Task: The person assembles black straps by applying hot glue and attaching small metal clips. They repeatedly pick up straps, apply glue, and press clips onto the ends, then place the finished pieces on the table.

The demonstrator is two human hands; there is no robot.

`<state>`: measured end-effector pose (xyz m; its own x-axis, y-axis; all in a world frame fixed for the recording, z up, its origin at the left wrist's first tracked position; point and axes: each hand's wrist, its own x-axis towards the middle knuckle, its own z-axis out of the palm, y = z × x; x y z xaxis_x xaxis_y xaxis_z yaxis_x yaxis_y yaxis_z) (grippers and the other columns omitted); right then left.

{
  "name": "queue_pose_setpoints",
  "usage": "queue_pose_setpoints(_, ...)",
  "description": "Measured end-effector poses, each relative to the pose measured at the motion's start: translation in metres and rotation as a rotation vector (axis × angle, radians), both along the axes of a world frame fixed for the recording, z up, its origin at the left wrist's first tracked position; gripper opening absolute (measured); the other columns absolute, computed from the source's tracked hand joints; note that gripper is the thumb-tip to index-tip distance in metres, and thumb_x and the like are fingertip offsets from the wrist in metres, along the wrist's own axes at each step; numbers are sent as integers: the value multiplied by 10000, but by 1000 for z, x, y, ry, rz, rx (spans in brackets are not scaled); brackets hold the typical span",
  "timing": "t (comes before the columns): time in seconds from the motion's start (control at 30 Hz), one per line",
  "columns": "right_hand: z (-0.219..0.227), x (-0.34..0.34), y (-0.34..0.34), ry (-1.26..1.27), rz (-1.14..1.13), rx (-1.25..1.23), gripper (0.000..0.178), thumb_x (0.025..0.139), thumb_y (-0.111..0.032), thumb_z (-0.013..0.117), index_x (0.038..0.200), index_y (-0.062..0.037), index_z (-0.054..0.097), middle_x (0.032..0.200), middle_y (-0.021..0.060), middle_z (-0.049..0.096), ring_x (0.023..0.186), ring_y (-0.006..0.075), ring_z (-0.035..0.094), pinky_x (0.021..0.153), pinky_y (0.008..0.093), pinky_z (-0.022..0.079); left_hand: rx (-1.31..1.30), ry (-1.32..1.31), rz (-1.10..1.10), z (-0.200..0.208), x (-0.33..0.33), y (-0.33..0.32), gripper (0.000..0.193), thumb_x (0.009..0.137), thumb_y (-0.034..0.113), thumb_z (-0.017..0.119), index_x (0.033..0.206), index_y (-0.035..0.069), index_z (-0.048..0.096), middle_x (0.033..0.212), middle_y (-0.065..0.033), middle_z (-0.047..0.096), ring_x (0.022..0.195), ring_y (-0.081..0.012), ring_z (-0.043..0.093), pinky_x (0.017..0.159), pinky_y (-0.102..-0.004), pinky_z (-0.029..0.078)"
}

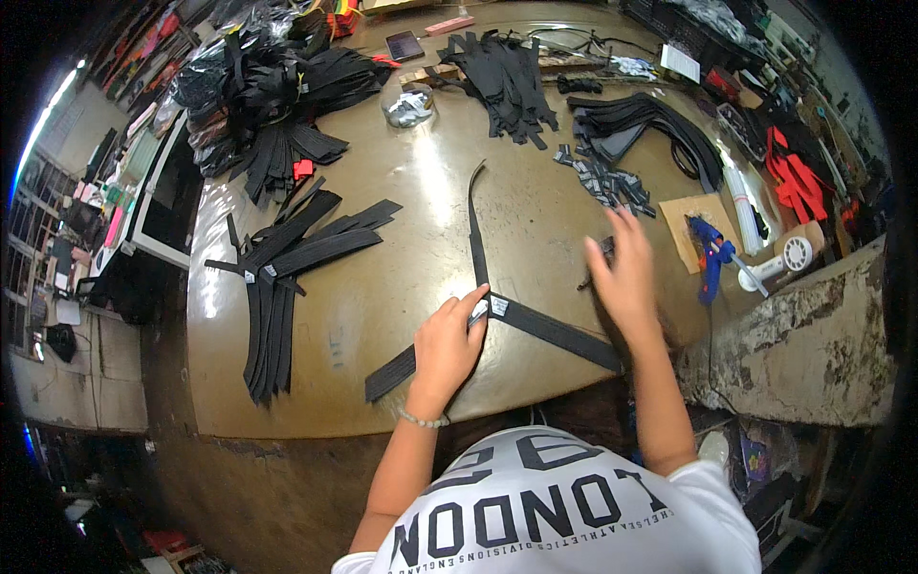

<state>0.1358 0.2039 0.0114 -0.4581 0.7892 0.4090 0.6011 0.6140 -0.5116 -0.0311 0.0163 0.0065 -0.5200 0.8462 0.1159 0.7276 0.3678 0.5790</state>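
Note:
A black three-armed strap piece lies on the table in front of me, with small white labels where its arms meet. One thin arm runs away from me and two wider ones spread left and right. My left hand pins the strap at that junction, index finger stretched along it. Over the table to the right, my right hand is slightly blurred, thumb and fingers apart. A small dark thing shows by its thumb; I cannot make out what it is. Just beyond its fingertips lies a heap of small black-and-grey tags.
Similar joined straps are stacked at left. Black strap bundles fill the far left, with more strips and curved straps farther back. A blue glue gun rests on cardboard at right, beside a white roll.

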Motion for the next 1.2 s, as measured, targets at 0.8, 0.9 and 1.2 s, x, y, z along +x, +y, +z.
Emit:
queue_pose_setpoints(0.8, 44, -3, -86, 72, 515, -445, 302, 993, -265, 530, 1032, 34, 519, 751, 308, 611, 704, 485, 626, 630, 547, 484, 350, -601, 320, -27, -22, -2, 226, 1015, 227, 513, 1037, 13, 585, 805, -108, 623, 705, -165, 538, 679, -317, 450)
queue_pose_setpoints(0.9, 36, -10, -99, 110, 557, -235, 332, 992, -286, 533, 989, 46, 524, 761, 310, 616, 665, 468, 634, 594, 526, 505, 333, -631, 321, -27, -22, -2, 229, 1014, 230, 517, 1040, 13, 586, 806, -109, 634, 713, -168, 553, 687, -320, 457)
queue_pose_setpoints(1.2, 28, 2, -71, -28, 179, -464, 425, 993, -406, 504, 942, 11, 565, 835, 304, 642, 816, 503, 625, 692, 541, 489, 186, -335, 207, -11, -6, 2, 355, 892, 359, 662, 1035, 39, 607, 830, -182, 701, 754, -365, 679, 678, -395, 514)
